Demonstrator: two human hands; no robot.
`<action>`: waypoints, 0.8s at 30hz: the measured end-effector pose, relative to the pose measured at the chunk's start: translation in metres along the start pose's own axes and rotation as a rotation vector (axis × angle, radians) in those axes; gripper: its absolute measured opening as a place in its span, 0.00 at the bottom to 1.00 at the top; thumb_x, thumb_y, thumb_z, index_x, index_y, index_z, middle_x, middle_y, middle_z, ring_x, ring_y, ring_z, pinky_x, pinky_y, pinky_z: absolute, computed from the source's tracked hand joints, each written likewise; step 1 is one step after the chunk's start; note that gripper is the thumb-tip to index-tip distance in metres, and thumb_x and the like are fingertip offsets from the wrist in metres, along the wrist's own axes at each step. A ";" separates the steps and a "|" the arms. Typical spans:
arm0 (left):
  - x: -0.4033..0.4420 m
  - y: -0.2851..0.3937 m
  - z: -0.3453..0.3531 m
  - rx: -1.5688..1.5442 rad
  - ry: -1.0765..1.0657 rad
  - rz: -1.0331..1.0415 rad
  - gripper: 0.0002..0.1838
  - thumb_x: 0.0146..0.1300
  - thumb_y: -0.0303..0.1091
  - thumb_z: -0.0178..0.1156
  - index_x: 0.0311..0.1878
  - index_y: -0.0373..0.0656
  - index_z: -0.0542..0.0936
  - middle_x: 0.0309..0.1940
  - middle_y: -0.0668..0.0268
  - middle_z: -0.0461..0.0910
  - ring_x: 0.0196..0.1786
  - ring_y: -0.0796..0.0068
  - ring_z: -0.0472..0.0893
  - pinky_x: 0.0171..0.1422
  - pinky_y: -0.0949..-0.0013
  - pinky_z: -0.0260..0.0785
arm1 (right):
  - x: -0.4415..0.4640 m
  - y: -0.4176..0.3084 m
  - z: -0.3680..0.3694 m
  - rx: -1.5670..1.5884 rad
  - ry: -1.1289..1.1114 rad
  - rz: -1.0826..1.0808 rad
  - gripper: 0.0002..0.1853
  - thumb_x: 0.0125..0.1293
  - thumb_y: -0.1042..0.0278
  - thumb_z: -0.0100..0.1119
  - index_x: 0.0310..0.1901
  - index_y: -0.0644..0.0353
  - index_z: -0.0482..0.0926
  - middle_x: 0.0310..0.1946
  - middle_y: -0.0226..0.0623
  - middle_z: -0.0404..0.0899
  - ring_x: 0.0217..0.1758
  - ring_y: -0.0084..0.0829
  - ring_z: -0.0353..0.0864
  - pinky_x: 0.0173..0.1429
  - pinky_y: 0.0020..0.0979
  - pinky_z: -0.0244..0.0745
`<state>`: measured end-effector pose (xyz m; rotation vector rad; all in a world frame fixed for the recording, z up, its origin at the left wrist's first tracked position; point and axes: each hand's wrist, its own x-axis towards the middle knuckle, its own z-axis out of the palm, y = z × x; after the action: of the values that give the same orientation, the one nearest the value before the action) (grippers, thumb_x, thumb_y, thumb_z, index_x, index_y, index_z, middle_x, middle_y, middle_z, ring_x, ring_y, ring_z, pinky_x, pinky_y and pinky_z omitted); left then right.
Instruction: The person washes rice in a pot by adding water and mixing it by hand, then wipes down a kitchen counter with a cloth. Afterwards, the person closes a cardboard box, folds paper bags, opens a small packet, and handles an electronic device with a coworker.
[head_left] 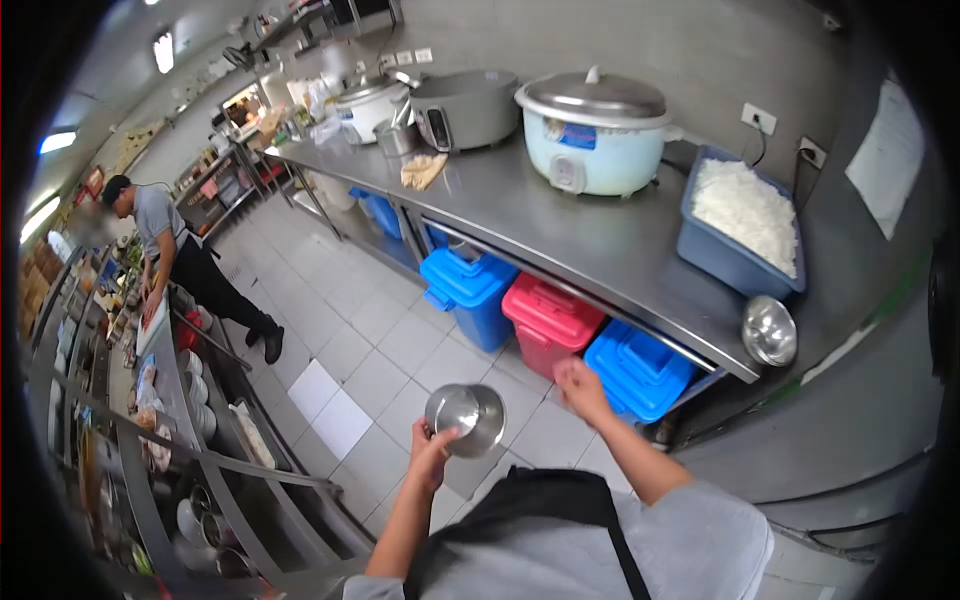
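Observation:
A round metal pot (478, 425) is held over the floor by my left hand (432, 448), its thumb over the rim and fingers outside. My right hand (580, 388) is raised in front of the red and blue bins, its fingers curled in; whether it holds something is too small to tell. On the steel counter (600, 240) beyond stand a light blue rice cooker (590, 150) with a lid and a blue-grey tub (735, 262) filled with white rice. A small metal bowl (769, 331) rests at the counter's right end.
Below the counter are a blue bin (468, 300), a red bin (548, 320) and another blue bin (638, 370). A grey cooker (465, 108) and a cloth (423, 171) lie further left. A co-worker (170, 240) stands at the left worktable; metal shelving (225, 460) runs along the near left.

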<state>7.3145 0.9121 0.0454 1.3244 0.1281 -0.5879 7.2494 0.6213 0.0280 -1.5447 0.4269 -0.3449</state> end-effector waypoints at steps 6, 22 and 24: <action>0.132 0.083 -0.097 -0.095 0.149 -0.083 0.45 0.44 0.36 0.70 0.63 0.44 0.54 0.55 0.61 0.64 0.57 0.67 0.66 0.54 0.55 0.63 | 0.207 -0.085 0.122 0.108 -0.071 -0.152 0.08 0.63 0.70 0.54 0.42 0.62 0.73 0.20 0.27 0.73 0.21 0.16 0.72 0.23 0.20 0.67; 0.588 0.440 -0.212 0.001 -0.203 0.124 0.46 0.47 0.32 0.67 0.66 0.38 0.50 0.58 0.58 0.63 0.61 0.65 0.64 0.62 0.64 0.57 | 0.766 -0.245 0.307 -0.861 0.516 -0.833 0.13 0.57 0.71 0.55 0.45 0.62 0.77 0.47 0.43 0.75 0.52 0.43 0.74 0.55 0.35 0.69; 0.640 0.464 -0.214 -0.037 -0.181 0.103 0.46 0.47 0.31 0.67 0.66 0.39 0.51 0.58 0.59 0.62 0.61 0.65 0.64 0.64 0.63 0.56 | 0.806 -0.253 0.309 -0.977 0.558 -0.674 0.13 0.58 0.69 0.55 0.44 0.61 0.77 0.49 0.45 0.74 0.54 0.44 0.72 0.59 0.40 0.65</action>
<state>8.1275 0.9578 0.1304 1.2284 -0.0771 -0.6118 8.1181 0.5118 0.2358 -2.5432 0.5289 -1.2433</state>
